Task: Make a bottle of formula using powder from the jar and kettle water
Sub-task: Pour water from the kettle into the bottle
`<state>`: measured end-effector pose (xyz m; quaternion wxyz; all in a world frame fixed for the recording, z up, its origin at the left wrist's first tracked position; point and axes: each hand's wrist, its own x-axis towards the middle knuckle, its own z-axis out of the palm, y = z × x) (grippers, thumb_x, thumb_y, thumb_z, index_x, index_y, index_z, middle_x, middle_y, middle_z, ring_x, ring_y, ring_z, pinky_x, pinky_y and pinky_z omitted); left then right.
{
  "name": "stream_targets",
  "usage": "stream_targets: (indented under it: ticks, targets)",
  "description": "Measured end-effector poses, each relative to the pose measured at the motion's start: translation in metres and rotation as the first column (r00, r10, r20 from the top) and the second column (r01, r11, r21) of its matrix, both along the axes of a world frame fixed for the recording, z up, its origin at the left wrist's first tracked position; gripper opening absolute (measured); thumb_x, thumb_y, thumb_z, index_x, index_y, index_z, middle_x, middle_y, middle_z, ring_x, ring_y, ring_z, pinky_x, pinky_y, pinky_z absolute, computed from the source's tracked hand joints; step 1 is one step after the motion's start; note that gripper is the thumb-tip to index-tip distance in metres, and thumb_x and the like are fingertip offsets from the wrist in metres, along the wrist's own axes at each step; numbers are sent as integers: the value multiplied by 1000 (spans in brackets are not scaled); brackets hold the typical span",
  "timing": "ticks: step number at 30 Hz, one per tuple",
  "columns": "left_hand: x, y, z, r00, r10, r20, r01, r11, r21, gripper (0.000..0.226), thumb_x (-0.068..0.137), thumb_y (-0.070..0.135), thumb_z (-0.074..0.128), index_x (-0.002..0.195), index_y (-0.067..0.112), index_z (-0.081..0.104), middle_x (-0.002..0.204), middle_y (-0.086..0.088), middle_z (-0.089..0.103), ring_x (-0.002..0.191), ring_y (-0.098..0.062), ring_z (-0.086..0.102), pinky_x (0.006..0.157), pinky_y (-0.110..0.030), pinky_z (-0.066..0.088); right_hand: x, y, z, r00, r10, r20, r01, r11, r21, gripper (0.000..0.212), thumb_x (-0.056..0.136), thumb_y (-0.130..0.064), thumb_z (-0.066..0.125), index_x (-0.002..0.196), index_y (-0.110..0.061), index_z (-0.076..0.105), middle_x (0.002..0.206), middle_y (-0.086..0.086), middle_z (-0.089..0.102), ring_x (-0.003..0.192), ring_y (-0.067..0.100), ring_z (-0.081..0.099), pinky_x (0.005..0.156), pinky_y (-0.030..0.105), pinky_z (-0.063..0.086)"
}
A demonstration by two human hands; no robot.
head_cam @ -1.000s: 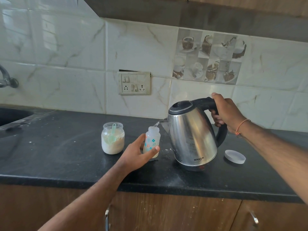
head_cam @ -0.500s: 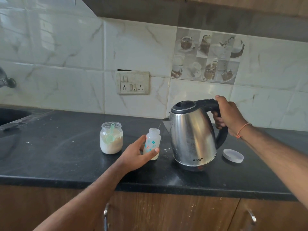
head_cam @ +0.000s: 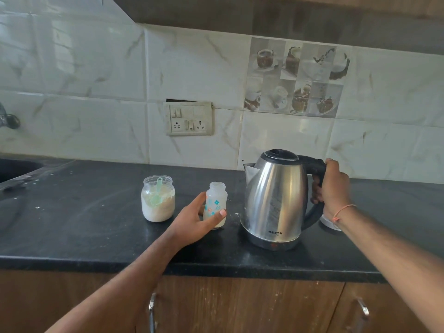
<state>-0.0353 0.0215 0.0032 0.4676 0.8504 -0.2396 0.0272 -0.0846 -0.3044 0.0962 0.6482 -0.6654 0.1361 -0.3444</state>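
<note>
A small open baby bottle (head_cam: 215, 200) with printed flowers stands on the black counter (head_cam: 96, 224); my left hand (head_cam: 195, 221) holds its lower half between thumb and fingers. To its right the steel kettle (head_cam: 276, 200) stands upright on the counter, lid down, and my right hand (head_cam: 332, 186) grips its black handle. Left of the bottle is an open glass jar (head_cam: 157, 198) of white powder with a green scoop inside. A white lid (head_cam: 329, 222) lies behind my right wrist, mostly hidden.
A sink (head_cam: 14, 169) and tap (head_cam: 9, 118) sit at the far left. A switch and socket plate (head_cam: 189, 118) is on the tiled wall. Cabinet doors with metal handles (head_cam: 151, 308) run below the counter edge. White powder specks dot the counter.
The kettle was tilted, pouring water into the bottle; it has swung back upright and now rests on the counter to the right. My left hand has kept hold of the bottle.
</note>
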Motion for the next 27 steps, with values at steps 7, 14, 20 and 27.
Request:
stream_targets:
  ticks: [7, 14, 20, 27]
  targets:
    - [0, -1, 0, 999, 32, -21, -33, 998, -47, 76, 96, 61, 67, 160, 35, 35, 144, 13, 58, 127, -18, 65, 101, -33, 58, 4, 6, -2, 996, -80, 40, 78, 996, 43, 40, 94, -43, 39, 64, -16, 44, 58, 8, 40, 46, 22, 29, 50, 30, 24]
    - [9, 2, -10, 999, 25, -24, -29, 986, -167, 76, 86, 71, 71, 151, 41, 44, 136, 14, 68, 122, -13, 69, 99, -37, 62, 20, 14, -7, 991, -117, 61, 115, 993, 40, 51, 97, -44, 38, 53, -20, 47, 50, 2, 44, 47, 22, 35, 51, 31, 29]
    - [13, 6, -13, 1000, 5, -27, -10, 982, -191, 95, 75, 86, 70, 154, 41, 41, 142, 14, 65, 126, -13, 66, 105, -43, 60, 53, 27, -9, 989, -145, 16, 145, 989, -6, 64, 90, -58, 33, 44, -24, 62, 46, -2, 54, 63, 29, 53, 69, 45, 46]
    - [11, 4, -12, 998, -32, -51, 20, 975, -223, 69, 83, 67, 72, 142, 51, 40, 135, 22, 62, 123, -7, 65, 94, -27, 58, 91, 48, -9, 991, -130, 11, 131, 990, -48, 65, 92, -61, 31, 45, -31, 64, 58, -1, 62, 70, 31, 58, 85, 58, 60]
